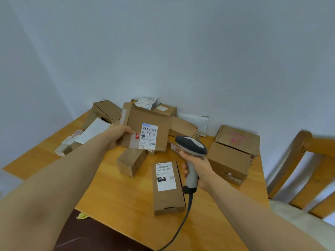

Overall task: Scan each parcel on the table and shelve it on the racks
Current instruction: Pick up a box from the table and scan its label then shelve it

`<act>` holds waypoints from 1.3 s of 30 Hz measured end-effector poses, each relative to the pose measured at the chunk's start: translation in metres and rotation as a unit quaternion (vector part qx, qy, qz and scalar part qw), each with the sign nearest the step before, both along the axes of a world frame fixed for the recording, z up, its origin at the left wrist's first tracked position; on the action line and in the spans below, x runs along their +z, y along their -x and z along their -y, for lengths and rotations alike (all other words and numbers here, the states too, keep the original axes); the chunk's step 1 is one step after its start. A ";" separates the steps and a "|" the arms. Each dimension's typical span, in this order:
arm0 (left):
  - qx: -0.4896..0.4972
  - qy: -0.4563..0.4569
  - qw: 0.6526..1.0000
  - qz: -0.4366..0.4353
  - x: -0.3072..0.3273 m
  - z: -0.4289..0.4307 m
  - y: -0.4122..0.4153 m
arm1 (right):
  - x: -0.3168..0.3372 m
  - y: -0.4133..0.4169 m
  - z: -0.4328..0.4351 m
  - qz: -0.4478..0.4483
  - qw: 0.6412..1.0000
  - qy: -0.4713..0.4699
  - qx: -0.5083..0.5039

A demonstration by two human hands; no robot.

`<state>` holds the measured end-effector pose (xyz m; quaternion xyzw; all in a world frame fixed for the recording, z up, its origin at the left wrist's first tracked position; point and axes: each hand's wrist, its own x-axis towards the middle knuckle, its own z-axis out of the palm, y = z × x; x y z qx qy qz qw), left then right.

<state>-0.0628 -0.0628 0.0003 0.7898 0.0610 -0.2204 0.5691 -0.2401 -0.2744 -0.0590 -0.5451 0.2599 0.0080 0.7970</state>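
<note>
While your left grip [117,135] pinches the lifted parcel [143,115] by its left edge, thumb on the labelled face and fingers hidden behind, your right grip [197,169] is wrapped round the handle of the scanner [192,147], just right of that parcel's lower corner. The flat brown carton hangs clear of the tabletop [112,200], tilted so its white shipping label [148,136] faces you. Its broad face is close to square, so no long axis stands out, but the label's long side runs near upright, with a barcode at the top. The scanner's head points away from you and slightly left, toward the carton; whether the trigger is pressed cannot be told.

The step in hand looks like the scan itself. Next, by this showing, the head needs aiming onto the barcode before the carton goes to the racks, which are out of view. Just left of the right grip lies a narrow labelled box [167,189], long axis running away from you; other parcels [228,163] crowd beyond.
</note>
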 end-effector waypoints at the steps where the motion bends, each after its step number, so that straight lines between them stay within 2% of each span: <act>1: 0.015 0.023 1.000 -0.016 -0.003 0.000 0.002 | 0.003 0.000 -0.003 -0.003 1.000 0.004 0.028; 4: 0.041 0.053 0.997 -0.024 -0.009 -0.001 0.006 | 0.010 -0.001 -0.013 0.001 0.996 0.020 0.088; 8: 0.058 0.078 0.995 -0.023 -0.013 -0.003 0.009 | 0.015 -0.003 -0.017 -0.012 0.993 0.032 0.117; 39: 0.053 0.062 0.996 -0.022 -0.027 0.001 0.000 | 0.031 -0.007 -0.008 -0.026 0.993 0.062 0.100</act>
